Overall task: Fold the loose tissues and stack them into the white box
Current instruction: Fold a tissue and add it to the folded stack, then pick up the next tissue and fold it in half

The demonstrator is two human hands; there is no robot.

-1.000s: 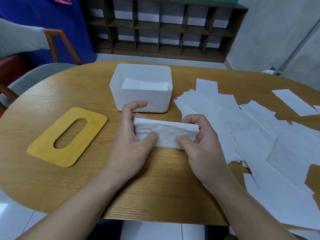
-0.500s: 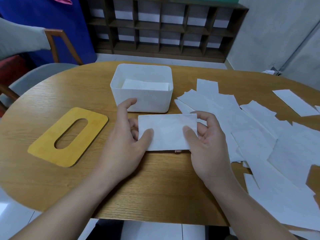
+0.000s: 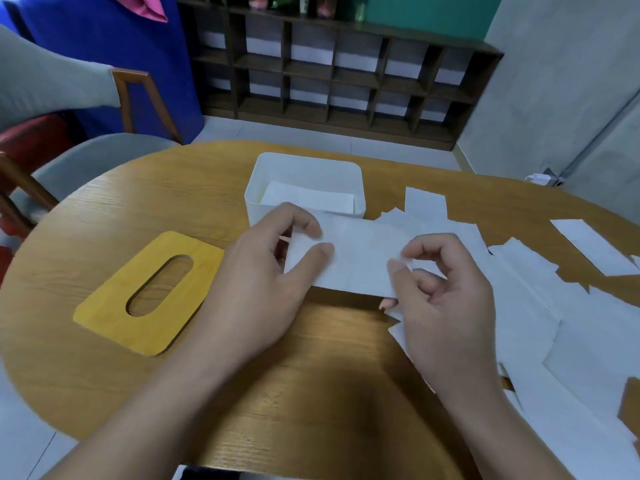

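A folded white tissue [image 3: 360,258] hangs just above the wooden table, right in front of the white box [image 3: 356,181]. My left hand [image 3: 263,275] pinches its left end between thumb and forefinger. My right hand [image 3: 443,299] pinches its right end the same way. The tissue covers part of the box's front wall. Inside the box lies at least one folded tissue [image 3: 308,197], flat on the bottom. Loose tissues [image 3: 540,306] are spread in an overlapping heap to the right of my hands.
A yellow wooden lid with an oval slot [image 3: 149,292] lies flat on the table at the left. A single tissue strip [image 3: 592,245] lies apart at the far right. A grey chair [image 3: 86,164] stands beyond the table's left edge, a dark shelf [image 3: 346,74] behind.
The folded tissue has been lifted off the table and carried up toward the box, both hands still on its ends. The view has tilted upward.
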